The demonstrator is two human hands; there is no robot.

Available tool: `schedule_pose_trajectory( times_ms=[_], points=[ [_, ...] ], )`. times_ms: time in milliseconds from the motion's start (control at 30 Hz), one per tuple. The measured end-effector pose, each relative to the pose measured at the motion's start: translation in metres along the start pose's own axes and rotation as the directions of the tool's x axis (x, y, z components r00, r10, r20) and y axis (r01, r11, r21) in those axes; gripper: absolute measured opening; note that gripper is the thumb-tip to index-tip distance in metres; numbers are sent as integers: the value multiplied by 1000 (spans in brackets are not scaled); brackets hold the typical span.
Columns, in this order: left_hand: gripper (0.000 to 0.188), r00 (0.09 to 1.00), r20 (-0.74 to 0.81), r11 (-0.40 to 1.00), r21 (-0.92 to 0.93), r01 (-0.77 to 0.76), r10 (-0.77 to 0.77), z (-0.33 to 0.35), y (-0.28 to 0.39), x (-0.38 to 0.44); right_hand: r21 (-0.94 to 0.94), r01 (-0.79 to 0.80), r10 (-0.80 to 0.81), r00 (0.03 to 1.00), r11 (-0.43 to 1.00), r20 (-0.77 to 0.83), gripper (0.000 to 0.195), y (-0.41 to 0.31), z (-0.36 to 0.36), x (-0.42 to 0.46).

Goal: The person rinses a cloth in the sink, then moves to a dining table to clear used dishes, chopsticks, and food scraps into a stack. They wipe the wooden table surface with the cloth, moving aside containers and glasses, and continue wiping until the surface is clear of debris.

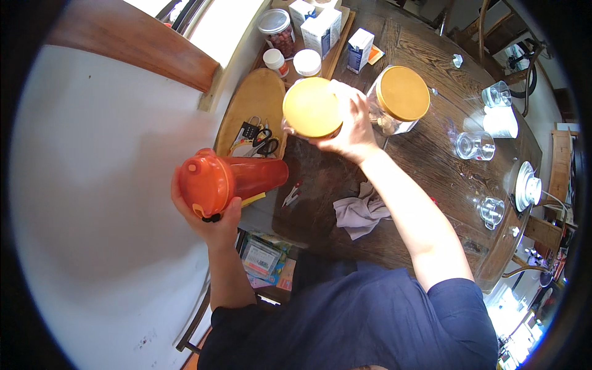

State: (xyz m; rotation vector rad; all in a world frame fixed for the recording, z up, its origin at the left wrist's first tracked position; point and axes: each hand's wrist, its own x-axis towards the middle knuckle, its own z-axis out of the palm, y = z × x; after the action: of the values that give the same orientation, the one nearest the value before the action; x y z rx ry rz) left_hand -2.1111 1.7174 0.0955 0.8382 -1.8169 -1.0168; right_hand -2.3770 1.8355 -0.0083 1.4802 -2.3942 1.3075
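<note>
My left hand (pixel 215 226) grips an orange plastic shaker bottle (pixel 208 182) by its lid end, its body pointing right over the table. Around a jar with a yellow lid (pixel 312 107) my right hand (pixel 349 125) is closed, the fingers along the lid's right side. The lid hides most of that jar's body. Just right of it stands a second clear jar with a yellow lid (pixel 403 94), partly filled with brown pieces. Below the held jar, a crumpled pale cloth (pixel 360 212) lies on the dark wooden table (pixel 319 162).
A wooden tray (pixel 249 97) by the wall carries black-handled scissors (pixel 266 141) and a combination padlock (pixel 251 129). Behind are white boxes (pixel 321 30) and a jar of red fruit (pixel 277 34). Glass cups (pixel 475 145) stand at right; small red-and-white sticks (pixel 292 194) lie near the bottle.
</note>
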Motion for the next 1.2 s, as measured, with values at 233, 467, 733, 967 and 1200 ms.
schedule_pose_trajectory(
  times_ms=[233,467,733,967,1200],
  points=[
    [96,988,-155,996,83,40,-26,10,16,24,-90,-31,38,996,995,86,115,-3,-26,-12],
    [87,978,-132,986,48,-158,163,35,11,66,-77,-120,123,992,990,32,66,-23,-85,-81],
    [97,925,13,915,136,-379,381,109,52,212,8,-296,296,955,955,-4,46,-24,-123,-146],
    [104,987,-148,788,615,39,66,155,35,292,19,-394,395,917,919,-57,45,-33,-143,-169],
    [95,952,-302,767,623,152,57,149,11,342,-45,-469,464,882,882,-85,40,-33,-153,-191]
  ],
)
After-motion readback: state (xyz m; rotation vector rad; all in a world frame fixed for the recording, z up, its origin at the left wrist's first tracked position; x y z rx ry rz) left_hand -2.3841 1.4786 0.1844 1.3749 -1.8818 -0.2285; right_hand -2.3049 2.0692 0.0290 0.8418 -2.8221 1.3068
